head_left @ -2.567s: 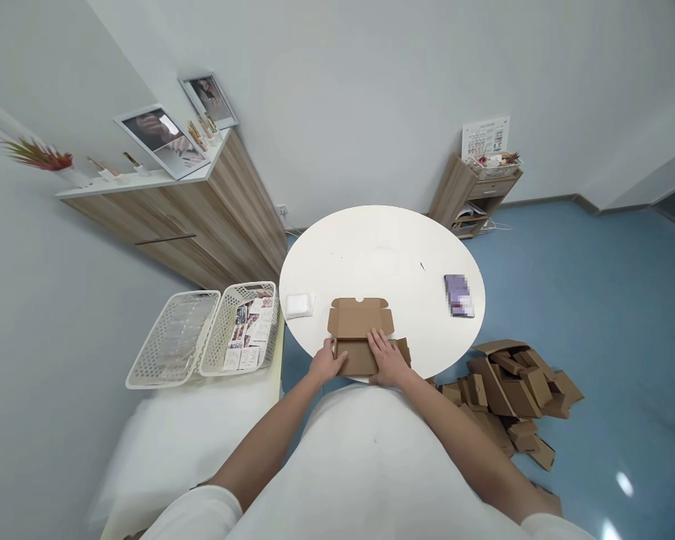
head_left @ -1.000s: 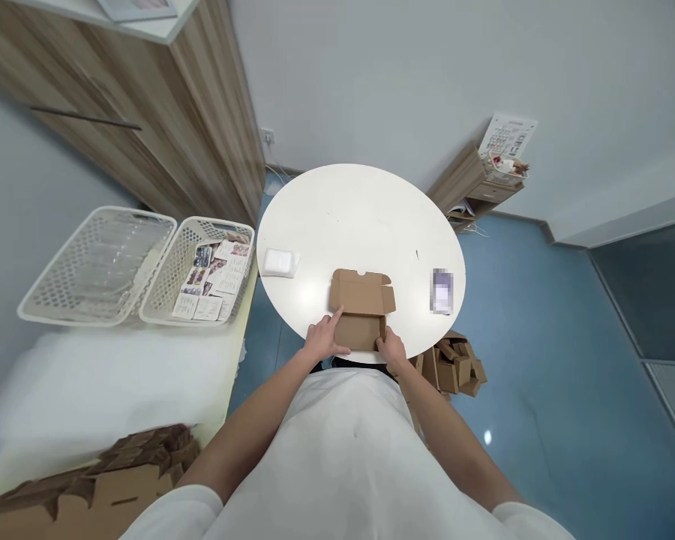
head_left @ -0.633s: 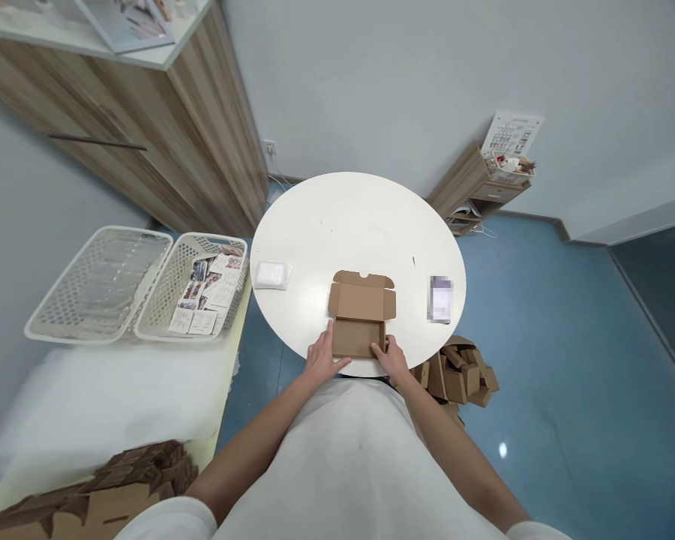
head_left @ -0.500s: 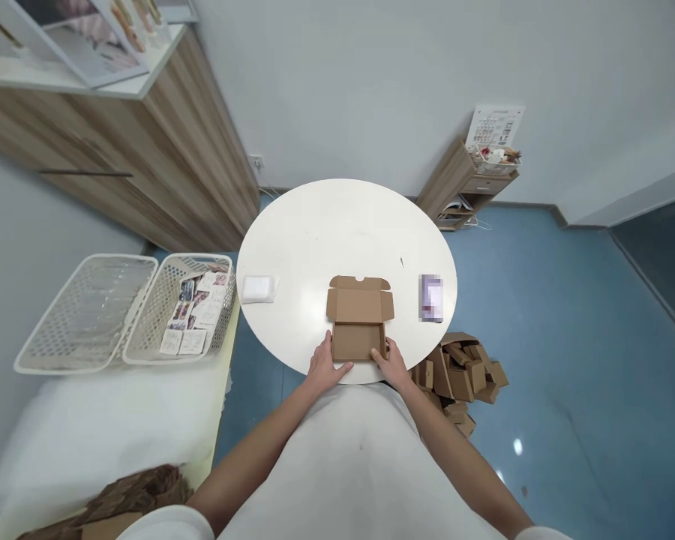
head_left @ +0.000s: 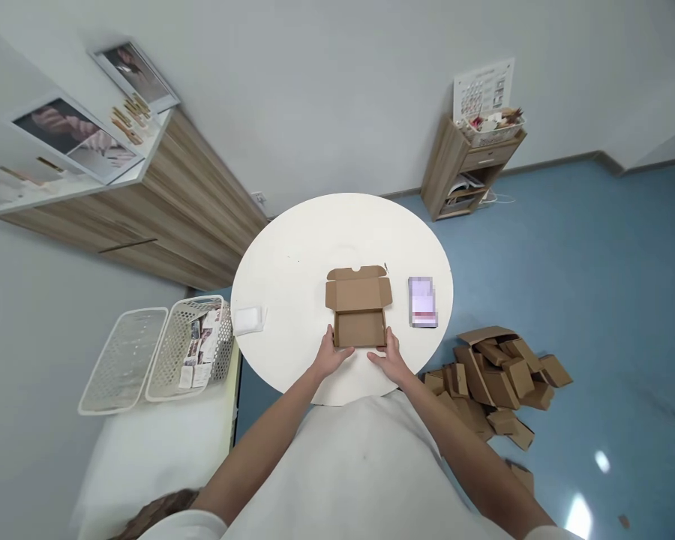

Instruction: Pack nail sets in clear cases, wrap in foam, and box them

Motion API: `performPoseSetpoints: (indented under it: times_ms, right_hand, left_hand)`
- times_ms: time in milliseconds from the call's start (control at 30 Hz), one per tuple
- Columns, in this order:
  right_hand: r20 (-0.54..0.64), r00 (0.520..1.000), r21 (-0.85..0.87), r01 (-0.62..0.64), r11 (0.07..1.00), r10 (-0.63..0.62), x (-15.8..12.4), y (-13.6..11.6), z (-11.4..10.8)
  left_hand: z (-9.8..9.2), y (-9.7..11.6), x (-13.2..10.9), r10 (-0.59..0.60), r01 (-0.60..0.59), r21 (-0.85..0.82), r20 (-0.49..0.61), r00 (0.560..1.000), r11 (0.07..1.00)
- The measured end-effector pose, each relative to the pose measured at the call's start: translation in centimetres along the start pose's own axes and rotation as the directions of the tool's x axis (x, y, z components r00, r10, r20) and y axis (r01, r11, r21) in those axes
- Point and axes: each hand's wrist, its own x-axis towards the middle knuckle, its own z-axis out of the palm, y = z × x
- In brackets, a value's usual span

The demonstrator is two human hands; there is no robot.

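Observation:
An open cardboard box point(head_left: 360, 328) lies on the round white table point(head_left: 315, 232), its lid folded back away from me and its tray bare inside. My left hand point(head_left: 331, 355) grips the near left corner, fingers along the side and thumb by the front wall. At the near right corner my right hand point(head_left: 391, 358) holds the box the same way. A small white packet point(head_left: 248, 319) lies at the table's left edge. To the right is a flat purple-and-white item point(head_left: 423, 302), blurred by pixelation.
Two white plastic baskets point(head_left: 124, 360) stand at left on a white surface; the nearer one holds printed cards point(head_left: 201, 349). A heap of cardboard boxes point(head_left: 498, 375) covers the floor at right. Beyond are a wooden cabinet point(head_left: 196, 202) and a small shelf unit point(head_left: 466, 169).
The box has slid away from me, farther from the table's near edge, with both hands on it. My right thumb has moved from inside the box to its front. The head view has shifted.

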Motion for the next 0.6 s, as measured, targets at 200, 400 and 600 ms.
performPoseSetpoints:
  times_ms: [200,400,600]
  right_hand:
    - [0.025,1.000,-0.016,0.018,1.000,-0.017,-0.3,-0.2,0.0]
    - [-0.060,0.995,0.024,0.085,0.996,-0.083,-0.9,1.0,0.4]
    - [-0.263,0.960,-0.015,0.099,0.995,-0.099,-2.5,2.0,2.6]
  left_hand:
    - [0.6,-0.2,-1.7,-0.104,0.109,0.111,-0.049,0.993,0.988]
    - [0.4,-1.4,-4.1,-0.109,0.118,0.202,-0.056,0.992,0.972]
    - [-0.9,-2.7,-5.8,-0.096,0.103,0.186,-0.048,0.994,0.977]
